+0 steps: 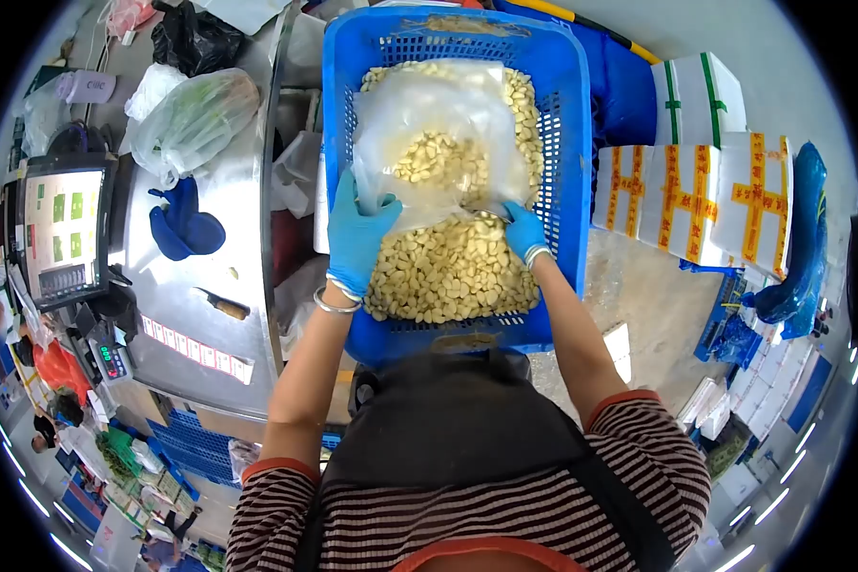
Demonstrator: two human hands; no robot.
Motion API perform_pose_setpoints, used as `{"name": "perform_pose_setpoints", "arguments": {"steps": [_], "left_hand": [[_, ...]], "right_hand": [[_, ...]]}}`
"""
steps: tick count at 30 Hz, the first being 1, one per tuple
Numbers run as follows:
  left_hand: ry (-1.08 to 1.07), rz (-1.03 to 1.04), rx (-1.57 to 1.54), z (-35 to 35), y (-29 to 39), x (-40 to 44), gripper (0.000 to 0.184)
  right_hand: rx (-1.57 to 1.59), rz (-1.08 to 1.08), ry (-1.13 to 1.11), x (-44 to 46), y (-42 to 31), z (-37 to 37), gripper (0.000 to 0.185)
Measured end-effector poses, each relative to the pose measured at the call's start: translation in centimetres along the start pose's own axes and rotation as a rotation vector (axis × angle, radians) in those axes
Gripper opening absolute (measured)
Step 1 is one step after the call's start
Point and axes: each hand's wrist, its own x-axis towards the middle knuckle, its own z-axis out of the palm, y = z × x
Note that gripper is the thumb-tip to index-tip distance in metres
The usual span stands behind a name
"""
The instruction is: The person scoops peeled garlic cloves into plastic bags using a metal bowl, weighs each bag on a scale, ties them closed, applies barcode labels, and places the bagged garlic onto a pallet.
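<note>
A blue plastic basket (570, 172) holds many pale, flat, cream-coloured pieces (453, 272). On top of them lies a clear plastic bag (391, 110) with more of the pieces inside. My left hand (357, 232), in a blue glove, is at the bag's lower left edge, thumb and fingers apart. My right hand (524, 232), also gloved in blue, has its fingers curled at a metal utensil (486, 212) by the bag's lower right edge. Most of that utensil is hidden by the bag and pieces.
Left stands a steel table (186, 296) with a filled plastic bag (195, 119), blue cloth (186, 224), knife (224, 303) and label strip (195, 351). A monitor (65, 232) is beyond. White taped boxes (677, 195) stand right of the basket.
</note>
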Motion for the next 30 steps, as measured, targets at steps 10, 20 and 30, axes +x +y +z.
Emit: {"name": "perform_pose_setpoints", "arguments": {"steps": [10,20,30], "left_hand": [[0.059,-0.147,0.472,0.3,-3.5,-2.0,0.050],[-0.109,0.024,-0.233,1.4,2.4,-0.8,0.028],[-0.031,-0.186,-0.602,-3.1,6.0,1.0,0.026]], "right_hand": [[0.176,-0.193,-0.691,2.5,2.6,0.7,0.054],[0.338,-0.113,0.423,8.9,-19.1,-8.1,0.044],[0.295,-0.494,0.819,-2.8,-9.6,-6.6,0.065]]}}
